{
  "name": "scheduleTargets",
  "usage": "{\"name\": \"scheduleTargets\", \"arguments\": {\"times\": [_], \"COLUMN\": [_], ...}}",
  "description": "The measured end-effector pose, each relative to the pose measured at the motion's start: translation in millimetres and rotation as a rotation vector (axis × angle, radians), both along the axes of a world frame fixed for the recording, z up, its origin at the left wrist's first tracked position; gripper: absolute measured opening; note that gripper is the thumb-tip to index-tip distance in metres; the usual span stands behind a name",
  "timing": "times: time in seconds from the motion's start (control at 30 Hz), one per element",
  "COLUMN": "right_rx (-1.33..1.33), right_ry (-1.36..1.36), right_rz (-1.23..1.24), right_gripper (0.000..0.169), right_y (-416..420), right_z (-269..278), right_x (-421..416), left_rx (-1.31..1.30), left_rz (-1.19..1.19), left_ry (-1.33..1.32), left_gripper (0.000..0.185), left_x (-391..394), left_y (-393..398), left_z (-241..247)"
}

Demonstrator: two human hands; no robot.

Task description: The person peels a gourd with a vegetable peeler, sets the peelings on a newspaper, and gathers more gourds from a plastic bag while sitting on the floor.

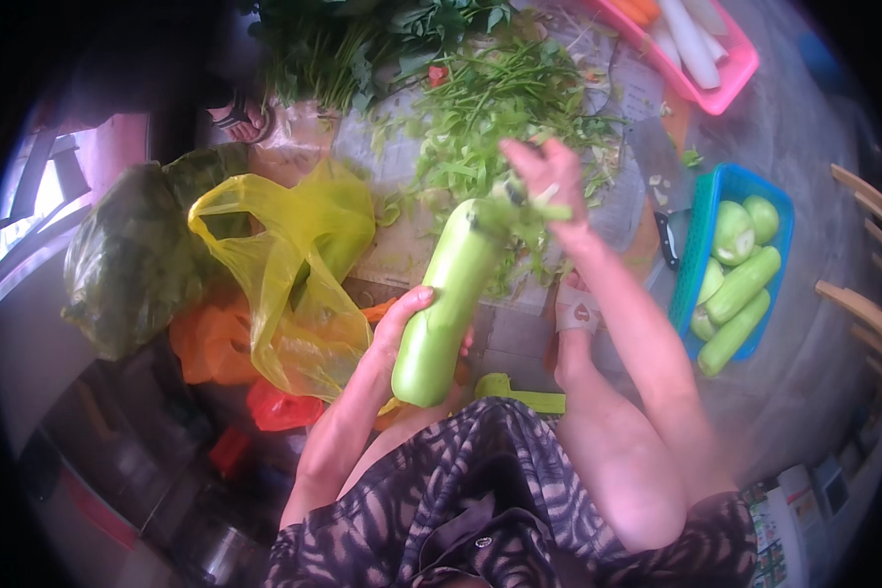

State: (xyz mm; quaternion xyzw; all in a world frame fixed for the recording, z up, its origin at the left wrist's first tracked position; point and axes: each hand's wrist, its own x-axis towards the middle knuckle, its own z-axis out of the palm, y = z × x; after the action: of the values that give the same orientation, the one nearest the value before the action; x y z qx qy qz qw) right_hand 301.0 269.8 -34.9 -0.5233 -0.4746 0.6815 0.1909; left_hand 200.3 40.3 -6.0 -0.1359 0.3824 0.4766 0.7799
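Note:
A long, pale green bottle gourd point(447, 312) lies slantwise in my left hand point(404, 316), which grips it from the side at its lower half. My right hand point(555, 180) is closed just beyond the gourd's upper end, around what looks like a vegetable peeler point(516, 194), blurred and partly hidden by fingers and green strips. Beneath and beyond both hands, a heap of green peelings and stems point(477, 125) covers newspaper point(382, 136) on the floor.
On the right, a blue basket point(768, 323) holds several pale gourds; a black-handled knife point(669, 239) lies beside it. Farther off is a pink basket point(738, 73) with white radishes and carrots. Yellow point(264, 220) and orange point(216, 334) plastic bags lie left. Another person's sandalled foot point(242, 121) stands upper left.

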Motion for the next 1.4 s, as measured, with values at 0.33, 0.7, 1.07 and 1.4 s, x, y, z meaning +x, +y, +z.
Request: {"name": "scheduleTargets", "arguments": {"times": [0.33,0.7,1.07,1.4], "right_rx": [-0.065,0.474,0.127,0.257], "right_ry": [0.197,-0.365,0.117,0.185], "right_rz": [-0.362,-0.133,-0.231,-0.053], "right_gripper": [0.025,0.023,0.018,0.024], "right_y": [-7.6,25.8,-17.5,-36.3], "right_z": [-18.7,-80.4,-31.6,3.8], "right_x": [18.1,21.7,10.7,7.1], "left_rx": [-0.200,0.006,0.029,-0.030], "left_rz": [0.199,0.228,0.264,0.386], "left_ry": [0.061,-0.218,-0.466,-0.548], "left_gripper": [0.069,0.067,0.061,0.061], "left_x": [13.9,14.3,9.7,3.0], "left_y": [22.8,16.2,17.5,17.3], "left_z": [11.2,2.7,-4.2,-8.7]}}
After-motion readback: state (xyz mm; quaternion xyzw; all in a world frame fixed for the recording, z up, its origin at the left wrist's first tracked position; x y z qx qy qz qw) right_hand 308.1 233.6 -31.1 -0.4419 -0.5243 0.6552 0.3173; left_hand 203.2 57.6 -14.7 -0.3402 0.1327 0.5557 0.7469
